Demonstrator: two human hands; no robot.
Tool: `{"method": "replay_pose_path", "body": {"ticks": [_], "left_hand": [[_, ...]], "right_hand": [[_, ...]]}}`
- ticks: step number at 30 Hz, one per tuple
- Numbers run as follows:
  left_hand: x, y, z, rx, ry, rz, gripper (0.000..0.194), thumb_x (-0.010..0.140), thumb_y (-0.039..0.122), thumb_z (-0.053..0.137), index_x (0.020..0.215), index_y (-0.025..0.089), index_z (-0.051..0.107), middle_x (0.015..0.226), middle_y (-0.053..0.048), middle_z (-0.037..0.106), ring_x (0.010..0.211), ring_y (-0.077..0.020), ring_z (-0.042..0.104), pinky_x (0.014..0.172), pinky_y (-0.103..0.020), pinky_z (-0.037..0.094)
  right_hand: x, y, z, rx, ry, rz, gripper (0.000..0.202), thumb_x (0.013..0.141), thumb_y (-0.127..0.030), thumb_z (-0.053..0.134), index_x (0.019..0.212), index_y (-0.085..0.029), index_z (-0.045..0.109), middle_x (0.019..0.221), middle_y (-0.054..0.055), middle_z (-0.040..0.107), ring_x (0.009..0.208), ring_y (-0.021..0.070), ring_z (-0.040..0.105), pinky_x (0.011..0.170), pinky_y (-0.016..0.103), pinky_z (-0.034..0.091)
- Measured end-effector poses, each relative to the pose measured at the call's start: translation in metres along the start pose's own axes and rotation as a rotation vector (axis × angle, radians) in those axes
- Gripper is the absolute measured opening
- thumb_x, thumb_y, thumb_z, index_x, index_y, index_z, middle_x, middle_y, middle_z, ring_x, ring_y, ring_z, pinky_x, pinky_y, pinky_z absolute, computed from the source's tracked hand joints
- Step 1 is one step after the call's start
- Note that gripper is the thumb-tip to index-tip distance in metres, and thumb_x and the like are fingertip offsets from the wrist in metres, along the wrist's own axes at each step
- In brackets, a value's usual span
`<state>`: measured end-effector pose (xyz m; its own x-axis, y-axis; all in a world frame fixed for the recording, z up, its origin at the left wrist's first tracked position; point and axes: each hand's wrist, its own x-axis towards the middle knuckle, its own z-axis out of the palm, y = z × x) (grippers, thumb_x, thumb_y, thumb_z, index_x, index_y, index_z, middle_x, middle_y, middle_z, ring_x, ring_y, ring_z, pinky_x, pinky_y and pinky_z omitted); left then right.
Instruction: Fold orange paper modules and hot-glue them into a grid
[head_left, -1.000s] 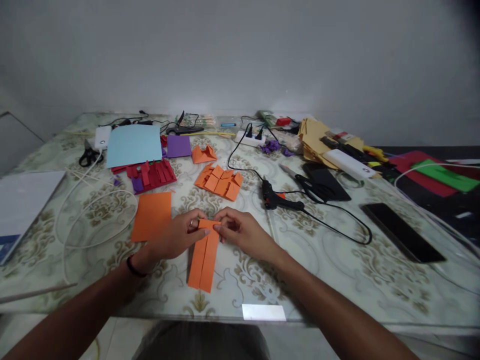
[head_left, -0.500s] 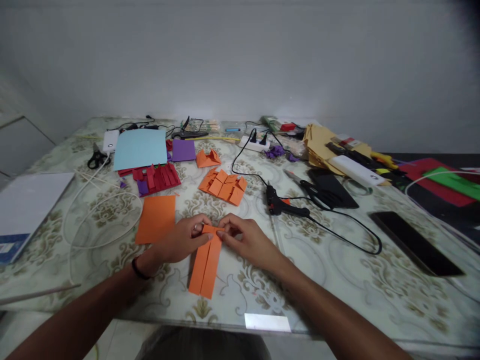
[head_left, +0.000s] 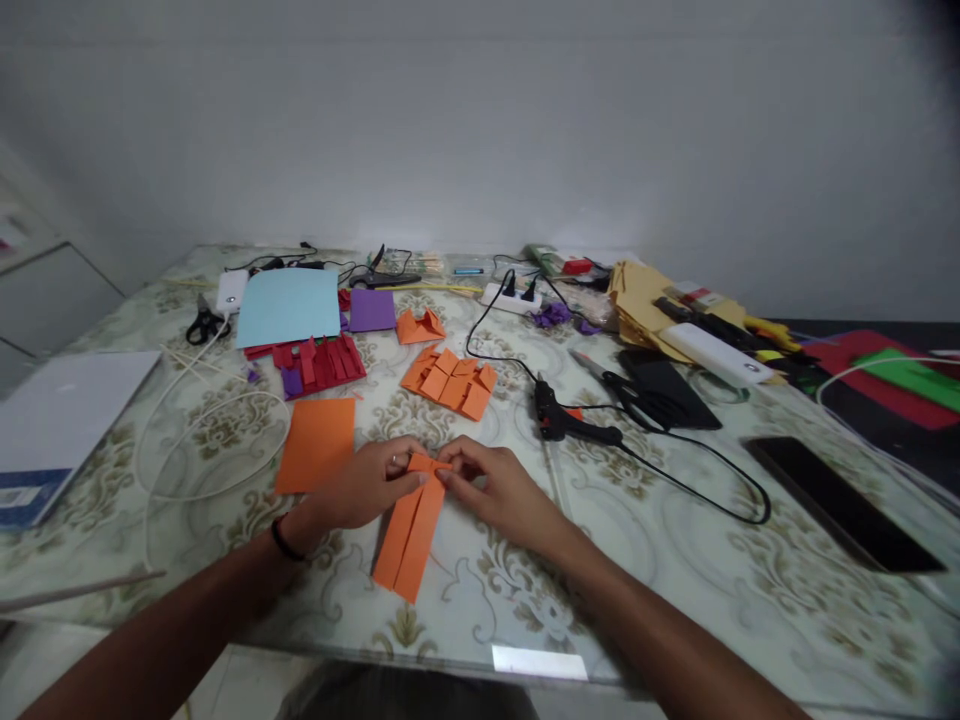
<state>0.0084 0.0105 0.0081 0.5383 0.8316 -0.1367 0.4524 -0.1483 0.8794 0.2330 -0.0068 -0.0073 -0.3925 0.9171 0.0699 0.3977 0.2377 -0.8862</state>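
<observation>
Between my two hands is a folded strip of orange paper (head_left: 410,535), creased down its length, its lower end pointing toward me. My left hand (head_left: 373,482) pinches the far end from the left, thumb on top. From the right, my right hand (head_left: 491,487) pinches the same end, where a small flap folds out sideways. A flat orange sheet (head_left: 316,440) lies beside my left hand. Beyond the hands sit several folded orange pieces (head_left: 450,380) and one more folded orange piece (head_left: 420,326).
A black glue gun (head_left: 574,418) and scissors (head_left: 637,395) lie right of the hands, with a looping cord. A phone (head_left: 844,500) is farther right. Red folded strips (head_left: 322,362), a light blue sheet (head_left: 289,305) and a purple square (head_left: 373,310) lie at the back left.
At the far end of the orange strip, a flap now sticks out to the side under my fingers. Both hands keep their grip, and the view has shifted slightly.
</observation>
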Motion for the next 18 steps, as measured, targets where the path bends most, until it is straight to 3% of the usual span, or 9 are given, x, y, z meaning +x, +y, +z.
{"method": "replay_pose_path", "body": {"ticks": [6,13,16,18], "left_hand": [[-0.0005,0.0024,-0.0012,0.026,0.023,0.013,0.015,0.092,0.034,0.06,0.092,0.019,0.062,0.065,0.008,0.038,0.061,-0.012,0.034,0.056,-0.025,0.027],[-0.001,0.0025,-0.0017,0.025,0.05,-0.007,0.025,0.092,0.039,0.058,0.078,0.021,0.049,0.066,0.008,0.032,0.061,-0.0116,0.031,0.055,-0.024,0.025],[-0.0006,0.0008,-0.0015,-0.021,0.045,-0.018,0.023,0.091,0.037,0.061,0.078,0.02,0.051,0.066,0.008,0.037,0.061,-0.0115,0.034,0.056,-0.024,0.028],[0.0002,-0.0008,-0.0012,-0.101,0.031,-0.029,0.02,0.09,0.038,0.063,0.083,0.02,0.058,0.068,0.006,0.048,0.063,-0.012,0.043,0.058,-0.024,0.033]], "right_hand": [[-0.0001,0.0001,0.0003,0.02,0.009,-0.006,0.012,0.098,-0.034,0.063,0.099,-0.023,0.067,0.07,-0.002,0.062,0.066,0.0161,0.057,0.065,0.028,0.044],[0.002,0.0013,-0.0005,0.125,0.016,0.042,0.015,0.097,-0.037,0.065,0.098,-0.022,0.066,0.067,-0.004,0.062,0.063,0.0154,0.057,0.065,0.028,0.045],[0.0034,-0.0001,-0.0041,0.181,0.057,0.05,0.018,0.097,-0.04,0.066,0.097,-0.022,0.066,0.066,-0.004,0.061,0.062,0.0153,0.058,0.065,0.029,0.045],[0.0046,-0.0015,-0.0076,0.221,0.097,0.059,0.021,0.096,-0.043,0.067,0.096,-0.022,0.065,0.065,-0.004,0.061,0.061,0.0153,0.058,0.065,0.029,0.046]]}}
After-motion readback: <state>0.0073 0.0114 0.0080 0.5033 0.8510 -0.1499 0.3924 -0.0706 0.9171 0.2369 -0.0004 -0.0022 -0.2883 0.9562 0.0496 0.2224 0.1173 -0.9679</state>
